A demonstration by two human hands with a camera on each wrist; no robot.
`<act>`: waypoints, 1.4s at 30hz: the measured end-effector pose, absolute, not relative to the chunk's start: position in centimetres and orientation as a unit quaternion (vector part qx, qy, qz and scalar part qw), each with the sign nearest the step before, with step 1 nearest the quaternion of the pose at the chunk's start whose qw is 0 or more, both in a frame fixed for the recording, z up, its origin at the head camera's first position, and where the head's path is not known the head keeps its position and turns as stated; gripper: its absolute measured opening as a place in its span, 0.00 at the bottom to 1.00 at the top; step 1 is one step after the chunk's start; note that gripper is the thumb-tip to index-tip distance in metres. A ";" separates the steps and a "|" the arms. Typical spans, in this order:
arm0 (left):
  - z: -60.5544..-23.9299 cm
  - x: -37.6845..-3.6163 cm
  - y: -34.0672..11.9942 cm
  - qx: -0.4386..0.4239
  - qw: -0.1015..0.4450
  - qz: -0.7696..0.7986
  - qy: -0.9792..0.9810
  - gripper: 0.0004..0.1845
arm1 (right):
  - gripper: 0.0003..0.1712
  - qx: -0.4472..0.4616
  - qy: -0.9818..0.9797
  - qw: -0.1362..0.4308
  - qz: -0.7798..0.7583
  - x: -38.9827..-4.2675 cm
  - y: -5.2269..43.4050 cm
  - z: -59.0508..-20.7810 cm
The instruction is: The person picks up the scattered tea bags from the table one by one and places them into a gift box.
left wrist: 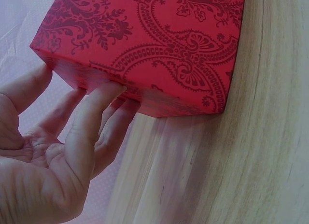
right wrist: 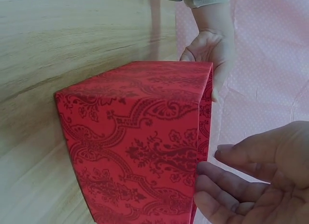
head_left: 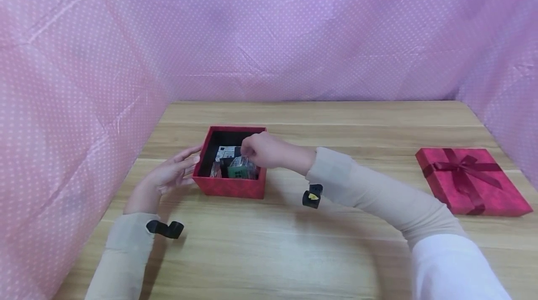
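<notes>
Only the head view looks into the box (head_left: 231, 162), showing packets (head_left: 237, 167) under the right hand (head_left: 262, 150); the wrist views show just its patterned outer walls. The box sits upright, mouth up, roughly square. Left hand (left wrist: 58, 151) fingers (left wrist: 96, 113) lie straight against its left wall. Right fingers (right wrist: 231, 178), loosely spread, pinch nothing. The lid (head_left: 472, 181) lies well apart.

This looks like a small staged recording booth, not a home room. A pink cloth with white dots (head_left: 294, 33) hangs around three sides of a light wooden worktop (head_left: 336, 244), hiding the room behind it.
</notes>
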State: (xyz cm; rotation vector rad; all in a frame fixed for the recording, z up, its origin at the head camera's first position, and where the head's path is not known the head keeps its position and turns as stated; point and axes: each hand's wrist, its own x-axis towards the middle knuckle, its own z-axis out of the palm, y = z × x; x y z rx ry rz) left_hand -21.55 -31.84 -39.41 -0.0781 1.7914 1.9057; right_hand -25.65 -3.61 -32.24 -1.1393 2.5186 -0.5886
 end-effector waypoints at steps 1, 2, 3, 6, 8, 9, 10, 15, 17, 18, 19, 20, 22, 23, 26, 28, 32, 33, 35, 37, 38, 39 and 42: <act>-39.4 -21.6 -31.8 -0.032 0.259 0.703 0.662 0.31 | 0.12 -0.398 0.880 0.156 -0.207 -25.7 -3.5 -32.3; -39.5 -21.6 -31.8 -0.035 0.258 0.702 0.663 0.31 | 0.11 -0.399 0.880 0.154 -0.208 -25.6 -3.4 -32.3; -39.5 -21.6 -31.8 -0.038 0.258 0.701 0.664 0.31 | 0.10 -0.399 0.880 0.151 -0.210 -25.6 -3.3 -32.3; -39.6 -21.6 -31.8 -0.044 0.256 0.699 0.666 0.31 | 0.08 -0.403 0.879 0.137 -0.214 -25.5 -2.8 -32.3; -39.6 -21.6 -31.7 -0.046 0.255 0.699 0.666 0.31 | 0.07 -0.402 0.880 0.131 -0.217 -25.4 -2.3 -32.2; -39.5 -21.6 -31.7 -0.047 0.254 0.701 0.665 0.31 | 0.07 -0.400 0.880 0.128 -0.220 -25.4 -2.1 -32.2; -39.5 -21.6 -31.7 -0.046 0.254 0.702 0.664 0.30 | 0.07 -0.396 0.881 0.130 -0.224 -25.3 -1.8 -32.1; -39.5 -21.6 -31.7 -0.037 0.252 0.719 0.647 0.27 | 0.11 -0.371 0.883 0.146 -0.248 -25.2 0.1 -31.8; -39.5 -21.6 -31.7 -0.036 0.251 0.722 0.644 0.26 | 0.12 -0.366 0.882 0.147 -0.257 -25.3 0.9 -31.7; -39.6 -21.6 -31.6 -0.037 0.250 0.722 0.645 0.26 | 0.12 -0.367 0.881 0.145 -0.261 -25.3 1.4 -31.8; -39.6 -21.7 -31.6 -0.038 0.250 0.720 0.646 0.25 | 0.12 -0.367 0.880 0.143 -0.265 -25.3 1.8 -31.7; -39.7 -21.7 -31.6 -0.040 0.250 0.719 0.647 0.25 | 0.12 -0.367 0.879 0.142 -0.267 -25.3 2.3 -31.6; -39.8 -21.8 -31.6 -0.040 0.251 0.717 0.649 0.27 | 0.13 -0.363 0.880 0.141 -0.270 -25.2 3.3 -31.6; -39.8 -21.8 -31.6 -0.043 0.251 0.715 0.651 0.27 | 0.13 -0.360 0.881 0.141 -0.272 -25.1 3.8 -31.5; -39.8 -21.8 -31.6 -0.044 0.252 0.716 0.650 0.28 | 0.14 -0.347 0.886 0.134 -0.278 -24.9 5.4 -31.4; -39.7 -21.9 -31.6 -0.047 0.252 0.717 0.648 0.28 | 0.13 -0.341 0.888 0.123 -0.283 -24.8 6.6 -31.5; -39.6 -21.8 -31.7 -0.043 0.252 0.723 0.642 0.26 | 0.12 -0.330 0.897 0.100 -0.277 -24.5 8.8 -31.7; -39.6 -21.8 -31.7 -0.041 0.252 0.723 0.642 0.26 | 0.12 -0.326 0.900 0.097 -0.273 -24.4 9.4 -31.8; -39.7 -21.8 -31.7 -0.041 0.250 0.722 0.644 0.25 | 0.12 -0.317 0.904 0.096 -0.270 -24.1 10.4 -31.9; -39.7 -21.7 -31.6 -0.045 0.250 0.719 0.647 0.25 | 0.12 -0.310 0.907 0.095 -0.271 -23.7 11.5 -32.0; -39.7 -21.7 -31.6 -0.043 0.250 0.718 0.648 0.26 | 0.12 -0.306 0.907 0.094 -0.274 -23.5 12.1 -32.1; -39.7 -21.7 -31.6 -0.044 0.250 0.718 0.648 0.27 | 0.12 -0.305 0.907 0.091 -0.276 -23.3 12.7 -32.2; -39.6 -21.7 -31.6 -0.044 0.250 0.717 0.649 0.28 | 0.12 -0.300 0.910 0.081 -0.274 -22.9 14.3 -32.7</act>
